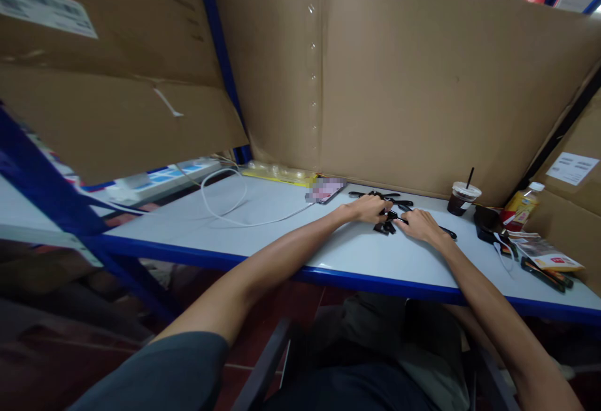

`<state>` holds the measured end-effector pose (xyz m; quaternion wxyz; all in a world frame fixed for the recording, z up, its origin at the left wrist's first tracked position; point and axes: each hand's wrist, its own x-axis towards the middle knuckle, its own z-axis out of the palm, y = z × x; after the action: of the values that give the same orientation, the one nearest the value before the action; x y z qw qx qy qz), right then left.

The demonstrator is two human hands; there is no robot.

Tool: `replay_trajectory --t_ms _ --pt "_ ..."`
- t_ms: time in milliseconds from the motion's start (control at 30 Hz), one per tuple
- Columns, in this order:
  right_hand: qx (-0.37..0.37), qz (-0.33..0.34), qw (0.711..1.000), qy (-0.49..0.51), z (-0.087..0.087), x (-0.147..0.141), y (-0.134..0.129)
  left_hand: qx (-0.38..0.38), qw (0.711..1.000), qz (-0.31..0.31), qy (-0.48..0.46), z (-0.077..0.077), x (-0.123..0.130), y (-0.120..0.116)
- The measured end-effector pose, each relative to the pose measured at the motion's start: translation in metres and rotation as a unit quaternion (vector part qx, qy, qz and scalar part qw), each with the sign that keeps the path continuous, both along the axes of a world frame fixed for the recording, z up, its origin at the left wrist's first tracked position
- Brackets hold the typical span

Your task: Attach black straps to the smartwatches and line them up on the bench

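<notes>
My left hand (372, 209) is closed over a small black piece near the middle of the white table (282, 242). Close to its right, my right hand (419, 224) has its fingers curled round the end of a black item with a handle (448, 233) that sticks out to the right behind the hand. Small dark pieces (385, 228) lie on the tabletop just below the fingers. Several long black items (401, 202) lie behind the hands. The exact shape of what the fingers grip is too small to make out.
A phone (331, 189) with a white cable (263, 223) lies left of the hands. On the right stand an iced drink cup (463, 199), a black box (487, 222), a bottle (523, 206) and a packet (547, 251). Cardboard (399, 86) walls the back.
</notes>
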<state>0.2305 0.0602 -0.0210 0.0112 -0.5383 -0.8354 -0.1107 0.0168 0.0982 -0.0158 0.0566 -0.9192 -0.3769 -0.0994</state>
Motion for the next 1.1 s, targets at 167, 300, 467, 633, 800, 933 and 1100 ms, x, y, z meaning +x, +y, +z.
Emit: replay_trajectory --t_ms 167,300,467,633,800,933,1100 --pt "-0.004 -0.005 1.0 -0.001 -0.0007 0.0016 0.0013 -0.019 0.999 -0.028 -0.009 0.0026 -0.003 0.0033" --pt "-0.005 -0.009 1.0 -0.006 -0.0015 0.0022 0.0026 -0.013 0.999 -0.04 -0.016 0.0021 -0.0024 0.0041" --pt "-0.001 -0.004 1.0 -0.005 -0.0015 0.0027 0.0026 -0.03 0.998 -0.044 -0.027 0.0029 -0.0037 0.0081" --pt "0.001 -0.003 1.0 0.001 -0.0023 0.0029 0.0036 -0.029 0.998 -0.046 -0.02 0.0036 -0.0053 0.01" --pt "0.001 -0.002 1.0 0.001 -0.0022 0.0026 0.0035 -0.022 0.999 -0.034 -0.019 0.0037 -0.0053 0.0094" --pt "0.002 0.0 1.0 0.004 -0.0021 0.0025 0.0025 -0.01 1.0 -0.012 -0.013 0.0022 -0.0034 0.0061" --pt "0.002 -0.001 1.0 0.002 -0.0033 0.0029 0.0031 0.012 1.0 0.012 0.012 -0.0054 0.0041 0.0014"
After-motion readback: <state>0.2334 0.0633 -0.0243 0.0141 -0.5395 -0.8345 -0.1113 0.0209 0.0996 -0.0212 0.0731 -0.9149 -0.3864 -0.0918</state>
